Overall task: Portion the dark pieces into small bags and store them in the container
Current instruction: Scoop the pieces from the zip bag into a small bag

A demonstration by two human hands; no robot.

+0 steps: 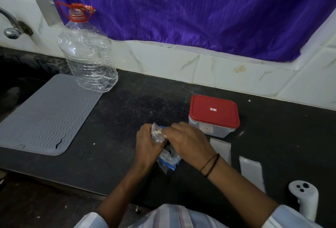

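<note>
Both hands met over the dark stone surface (127,104), the left hand (146,147) and right hand (187,140) each with a pinching grip on a small clear plastic bag (157,134) held up between them. More clear bags with blue strips (168,161) lay beneath. The dark pieces could not be made out. The clear container with red lid (214,115) stood just beside, lid on. Best to part the bag's mouth fully and keep it upright before filling

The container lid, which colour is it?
Red; the container lid shows clearly in the head view.
</note>
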